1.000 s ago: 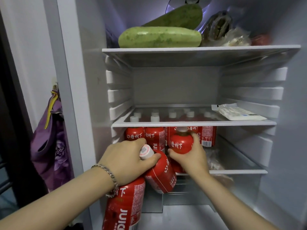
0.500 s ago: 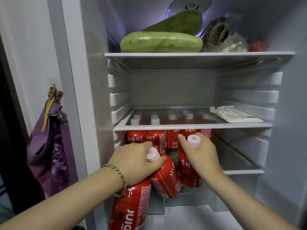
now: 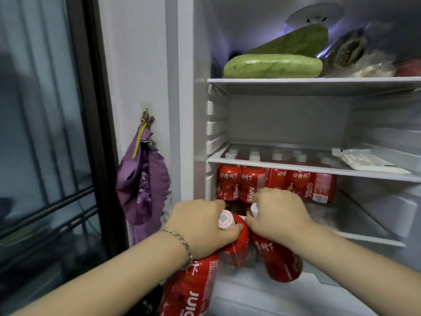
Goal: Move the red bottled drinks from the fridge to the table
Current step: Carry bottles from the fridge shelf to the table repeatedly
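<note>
My left hand (image 3: 200, 226) grips two red juice bottles by their necks: one (image 3: 193, 286) hangs below my wrist, the other (image 3: 237, 245) shows its white cap by my thumb. My right hand (image 3: 278, 213) holds a third red bottle (image 3: 278, 258) by its neck, just outside the fridge's lower shelf. Several more red bottles (image 3: 275, 185) with white caps stand in a row at the back of that shelf, under the glass shelf (image 3: 296, 167).
Two green gourds (image 3: 273, 66) and bagged food lie on the top shelf. A white packet (image 3: 369, 163) rests on the glass shelf at right. A purple bag (image 3: 142, 183) hangs on the wall left of the fridge, beside a dark glass door (image 3: 45, 133).
My right hand lifted a bottle off the shelf and drew it out and down beside my left hand. My view swung left, so the fridge now sits at right.
</note>
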Motion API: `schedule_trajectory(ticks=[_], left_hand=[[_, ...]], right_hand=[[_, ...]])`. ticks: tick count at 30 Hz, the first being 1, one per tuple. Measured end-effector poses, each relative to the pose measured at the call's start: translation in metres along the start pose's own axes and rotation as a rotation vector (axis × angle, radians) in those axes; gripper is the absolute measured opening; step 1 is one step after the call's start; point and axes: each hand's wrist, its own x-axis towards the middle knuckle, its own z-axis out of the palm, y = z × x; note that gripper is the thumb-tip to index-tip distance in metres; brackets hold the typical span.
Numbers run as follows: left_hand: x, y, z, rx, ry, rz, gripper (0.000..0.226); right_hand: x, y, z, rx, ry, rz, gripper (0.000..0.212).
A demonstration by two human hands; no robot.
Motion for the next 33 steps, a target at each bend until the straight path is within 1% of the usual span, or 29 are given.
schedule_trajectory(ticks=[2, 5, 7, 9, 11, 14, 17, 20, 22, 24, 27, 29, 33], left_hand=[[-0.037, 0.0, -0.001, 0.047, -0.023, -0.079, 0.042], [-0.099, -0.006, -0.006, 0.09, -0.12, -0.264, 0.042], [-0.136, -0.009, -0.012, 0.138, -0.17, -0.37, 0.041], [-0.179, -0.012, -0.024, 0.219, -0.223, -0.462, 0.04], [-0.221, -0.013, -0.038, 0.293, -0.265, -0.552, 0.041], [-0.295, -0.01, -0.064, 0.353, -0.287, -0.716, 0.042], [-0.382, 0.009, -0.099, 0.391, -0.304, -0.929, 0.04], [-0.46, 0.037, -0.132, 0.46, -0.305, -1.108, 0.039], [-0.534, 0.073, -0.16, 0.507, -0.311, -1.268, 0.04], [-0.594, 0.109, -0.184, 0.528, -0.321, -1.389, 0.038], [-0.691, 0.18, -0.225, 0.594, -0.287, -1.568, 0.039], [-0.738, 0.222, -0.249, 0.634, -0.278, -1.655, 0.041], [-0.852, 0.325, -0.305, 0.737, -0.264, -1.873, 0.039]], right_hand=[[-0.011, -0.02, 0.002, 0.023, -0.068, -0.1, 0.028], [-0.032, -0.063, 0.013, 0.125, -0.148, -0.304, 0.026], [-0.046, -0.092, 0.015, 0.194, -0.176, -0.408, 0.022], [-0.065, -0.129, 0.017, 0.271, -0.194, -0.537, 0.025], [-0.087, -0.164, 0.017, 0.299, -0.206, -0.674, 0.029], [-0.133, -0.221, 0.012, 0.336, -0.242, -0.867, 0.031], [-0.192, -0.282, -0.01, 0.386, -0.267, -1.067, 0.033], [-0.255, -0.333, -0.036, 0.388, -0.218, -1.25, 0.034], [-0.319, -0.374, -0.066, 0.398, -0.202, -1.407, 0.034], [-0.379, -0.403, -0.094, 0.426, -0.191, -1.52, 0.033], [-0.487, -0.443, -0.147, 0.472, -0.167, -1.71, 0.034], [-0.549, -0.46, -0.177, 0.507, -0.172, -1.798, 0.035], [-0.703, -0.489, -0.253, 0.594, -0.174, -1.997, 0.037]])
